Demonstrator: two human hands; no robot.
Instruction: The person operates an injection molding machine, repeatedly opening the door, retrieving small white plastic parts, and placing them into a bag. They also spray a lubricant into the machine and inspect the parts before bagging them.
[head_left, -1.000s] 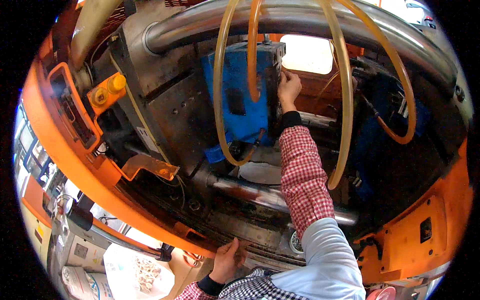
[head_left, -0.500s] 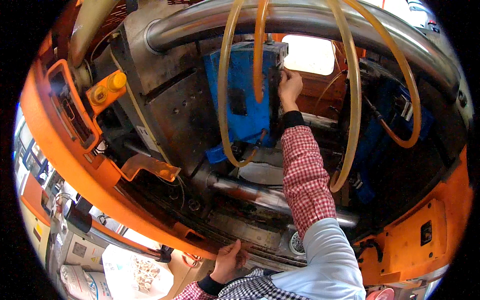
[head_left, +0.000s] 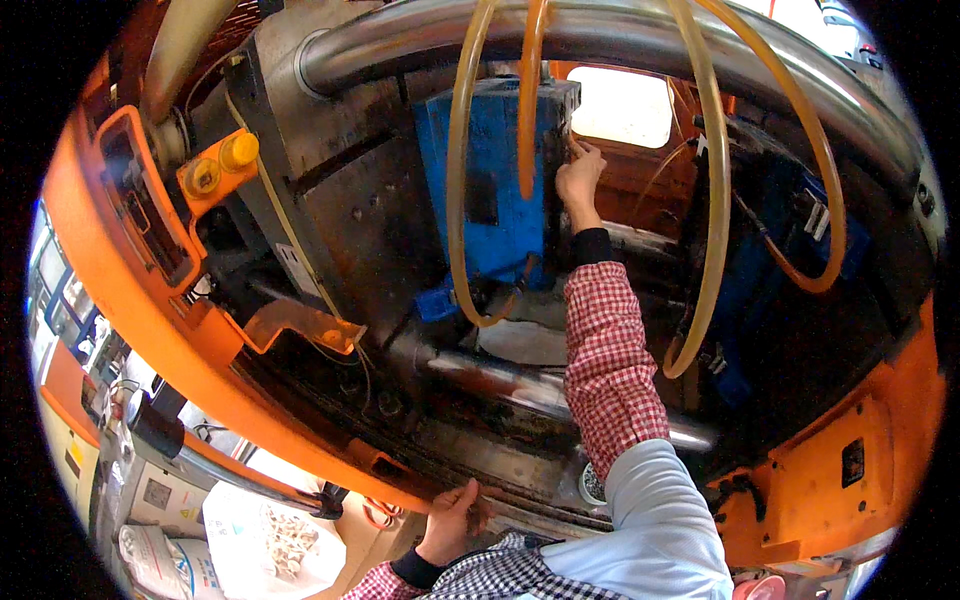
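My right hand (head_left: 580, 187) reaches far into the machine, at the right face of a blue mould block (head_left: 500, 180). Its fingertips meet the dark face near the upper edge, bent together in a pinch; whatever lies between them is hidden. Down at the near edge of the machine, my left hand (head_left: 452, 522) rests by the end of the orange frame (head_left: 260, 425). Its thumb stands apart from loosely curled fingers, partly in shadow, and no held thing shows. A translucent yellowish hose (head_left: 462, 180) loops in front of the block.
A thick steel bar (head_left: 420, 50) crosses above, a lower bar (head_left: 500, 385) below. Another hose (head_left: 718, 200) hangs right of my right arm, before a second dark blue block (head_left: 840, 235). A small tub of granules (head_left: 592, 486) sits under my arm. A white bag (head_left: 225, 535) holds small pale pieces.
My right hand has slid slightly down along the block's face and its fingers have shifted, one now stretched toward the face. My left hand stays near the same spot. The view has shifted slightly.
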